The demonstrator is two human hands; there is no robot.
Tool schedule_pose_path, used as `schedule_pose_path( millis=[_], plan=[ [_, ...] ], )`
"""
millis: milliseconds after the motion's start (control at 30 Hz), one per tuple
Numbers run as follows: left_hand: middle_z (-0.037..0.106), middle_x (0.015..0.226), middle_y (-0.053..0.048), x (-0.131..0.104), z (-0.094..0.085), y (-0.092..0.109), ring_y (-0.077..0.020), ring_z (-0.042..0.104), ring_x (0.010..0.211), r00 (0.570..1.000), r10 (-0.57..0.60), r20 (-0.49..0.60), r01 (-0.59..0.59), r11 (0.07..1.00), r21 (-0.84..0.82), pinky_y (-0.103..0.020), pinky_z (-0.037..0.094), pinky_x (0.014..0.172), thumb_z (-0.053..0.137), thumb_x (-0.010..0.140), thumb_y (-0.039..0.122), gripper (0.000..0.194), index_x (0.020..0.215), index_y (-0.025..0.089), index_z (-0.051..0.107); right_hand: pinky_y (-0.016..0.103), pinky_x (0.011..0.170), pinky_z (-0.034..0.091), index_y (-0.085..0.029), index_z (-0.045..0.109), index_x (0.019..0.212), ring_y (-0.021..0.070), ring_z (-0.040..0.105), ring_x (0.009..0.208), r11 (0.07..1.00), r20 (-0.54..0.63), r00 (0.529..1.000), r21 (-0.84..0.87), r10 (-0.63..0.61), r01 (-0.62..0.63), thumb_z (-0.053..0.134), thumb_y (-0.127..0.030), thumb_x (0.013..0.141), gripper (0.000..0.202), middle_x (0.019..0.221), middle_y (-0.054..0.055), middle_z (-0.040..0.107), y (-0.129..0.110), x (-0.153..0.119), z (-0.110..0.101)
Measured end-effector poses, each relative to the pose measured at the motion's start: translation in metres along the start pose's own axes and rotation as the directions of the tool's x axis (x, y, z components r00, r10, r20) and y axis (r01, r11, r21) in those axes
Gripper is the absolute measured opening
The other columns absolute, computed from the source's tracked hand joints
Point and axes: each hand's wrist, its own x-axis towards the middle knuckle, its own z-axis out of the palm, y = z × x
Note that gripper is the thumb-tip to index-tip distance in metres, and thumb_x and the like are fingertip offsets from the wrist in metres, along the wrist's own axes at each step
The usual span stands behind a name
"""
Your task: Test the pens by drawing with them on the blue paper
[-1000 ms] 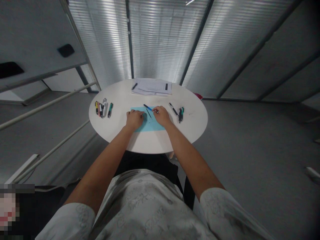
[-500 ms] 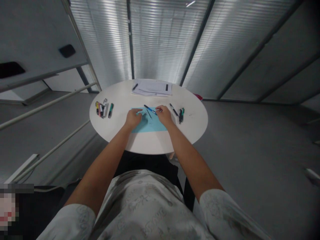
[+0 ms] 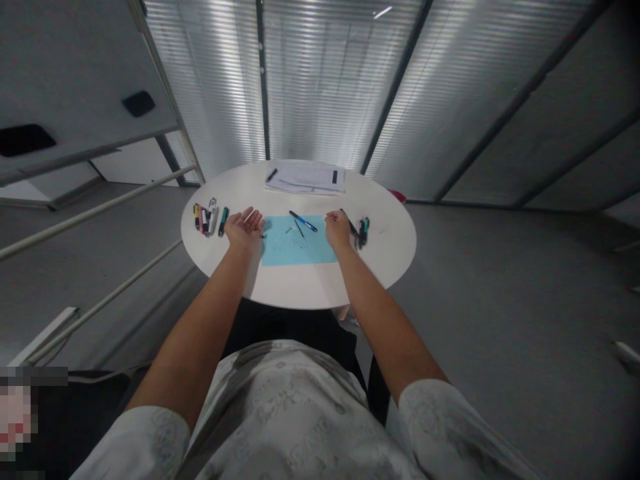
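My left hand [image 3: 245,227] is turned palm up with its fingers stretched out, just off the left edge of a light blue sheet [image 3: 280,253]. Nothing lies in its palm. At the sheet's right edge is my right hand [image 3: 339,229], its fingers curled together; whatever they may hold is hidden. Between the hands, a blue pen [image 3: 303,221] rests slantwise on the sheet. Close to it lie a thin dark stick [image 3: 300,230], like a refill, and several tiny bits too small to name.
Several markers and pens [image 3: 205,219] lie at the left of the round white table [image 3: 300,290], beside a green-and-black pen [image 3: 223,221]. Dark and green pens [image 3: 364,232] lie at the right, partly behind my right hand. Papers [image 3: 305,177] are stacked at the back.
My left hand has moved left off the sheet and turned palm up, fingers opened. My right hand has shifted slightly right, away from the blue pen, which stays on the sheet.
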Motion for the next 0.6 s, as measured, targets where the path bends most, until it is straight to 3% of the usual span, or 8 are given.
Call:
schedule_pose_path(
  millis=[233, 600],
  plan=[
    [0.066, 0.102, -0.016, 0.003, -0.003, -0.001, -0.0209, 0.065, 0.095, 1.000, -0.002, 0.020, 0.002, 1.000, -0.003, -0.031, 0.055, 0.078, 0.041, 0.086, 0.036, 0.037, 0.102, 0.016, 0.067, 0.034, 0.089, 0.042, -0.018, 0.062, 0.095, 0.0217, 0.055, 0.096, 0.988, 0.030, 0.997, -0.137, -0.071, 0.075, 0.045, -0.021, 0.076, 0.026, 0.092, 0.008, 0.062, -0.007, -0.009, -0.003],
    [0.066, 0.104, -0.017, 0.006, -0.006, -0.001, -0.0213, 0.066, 0.095, 0.999, 0.003, 0.040, -0.004, 1.000, 0.010, -0.031, 0.055, 0.077, 0.039, 0.086, 0.036, 0.040, 0.106, 0.015, 0.066, 0.035, 0.095, 0.043, -0.022, 0.066, 0.098, 0.0200, 0.055, 0.099, 0.975, 0.128, 0.983, -0.160, -0.131, 0.151, 0.049, -0.019, 0.077, 0.027, 0.104, 0.007, 0.057, -0.012, -0.016, -0.004]
  ],
)
